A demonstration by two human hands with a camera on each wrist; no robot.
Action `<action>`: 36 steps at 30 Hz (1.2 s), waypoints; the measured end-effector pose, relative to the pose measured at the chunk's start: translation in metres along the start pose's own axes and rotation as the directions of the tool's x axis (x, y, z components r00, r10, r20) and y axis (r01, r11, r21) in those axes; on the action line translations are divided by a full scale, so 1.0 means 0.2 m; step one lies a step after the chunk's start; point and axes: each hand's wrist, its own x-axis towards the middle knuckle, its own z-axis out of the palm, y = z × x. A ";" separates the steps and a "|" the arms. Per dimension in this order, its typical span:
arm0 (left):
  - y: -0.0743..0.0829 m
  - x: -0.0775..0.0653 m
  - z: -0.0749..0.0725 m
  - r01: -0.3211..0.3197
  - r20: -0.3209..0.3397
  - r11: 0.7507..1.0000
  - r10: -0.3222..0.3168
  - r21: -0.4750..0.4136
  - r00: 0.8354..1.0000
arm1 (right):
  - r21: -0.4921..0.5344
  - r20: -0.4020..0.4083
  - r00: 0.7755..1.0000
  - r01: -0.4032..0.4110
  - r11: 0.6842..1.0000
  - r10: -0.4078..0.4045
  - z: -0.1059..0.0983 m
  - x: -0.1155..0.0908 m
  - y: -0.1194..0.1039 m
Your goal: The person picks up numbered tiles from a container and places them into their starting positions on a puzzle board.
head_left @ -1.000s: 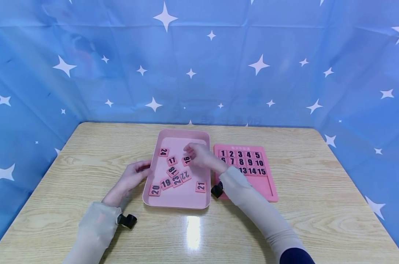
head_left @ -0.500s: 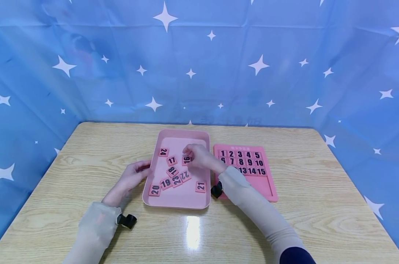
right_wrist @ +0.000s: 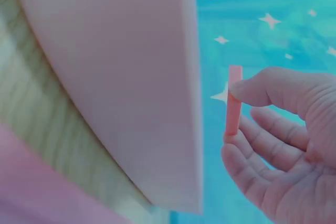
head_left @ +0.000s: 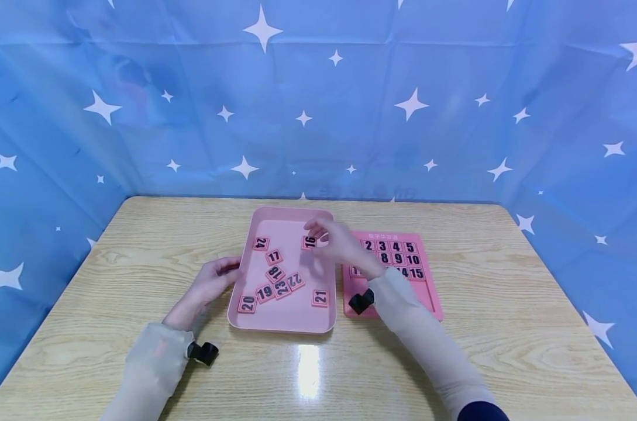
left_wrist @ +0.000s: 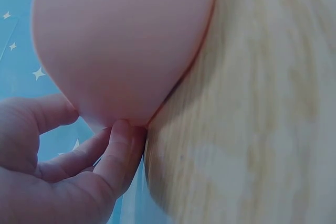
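Between thumb and fingertips my right hand (head_left: 339,242) pinches a pink number tile (head_left: 309,242) marked 16, over the right side of a pink tray (head_left: 307,323). The right wrist view shows that tile (right_wrist: 234,100) edge-on, lifted beyond the tray's outer wall. At the tray's left side, my left hand (head_left: 216,278) grips the edge; up close in the left wrist view, the thumb is at the rim and the fingertips (left_wrist: 121,129) touch the wall lower down. Several loose tiles lie in the tray, among them 24 (head_left: 261,243), 17 (head_left: 274,256) and 21 (head_left: 320,298).
Right of the tray lies a pink number board (head_left: 397,298), its upper rows filled with tiles, partly covered by my right forearm. Both stand on a wooden table (head_left: 508,304). A blue curtain (head_left: 318,76) with white stars hangs behind and at the sides.
My right hand has taken up the 16 tile and moved it up and right, toward the tray's right wall. The left hand stays in place at the tray.
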 end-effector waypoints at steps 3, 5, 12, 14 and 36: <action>0.00 0.00 0.00 0.005 0.002 1.000 -0.005 -0.006 1.000 | -0.033 -0.014 0.999 0.032 0.999 -0.032 -0.06 -0.05 -0.01; 0.00 0.00 0.00 0.009 0.000 1.000 -0.009 -0.004 1.000 | -0.063 -0.020 0.999 0.038 0.997 -0.039 -0.10 -0.09 -0.01; 0.01 0.00 0.00 0.016 0.006 1.000 -0.016 -0.003 1.000 | -0.118 -0.035 0.999 0.022 0.993 -0.026 -0.19 -0.26 0.00; 0.01 0.00 0.00 0.016 0.010 1.000 -0.016 -0.010 1.000 | -0.125 -0.033 0.999 0.012 0.992 -0.016 -0.20 -0.31 0.01; 0.02 -0.01 -0.01 0.016 0.027 0.999 -0.015 -0.034 1.000 | -0.200 0.002 0.990 -0.139 0.970 0.143 -0.10 -0.60 0.17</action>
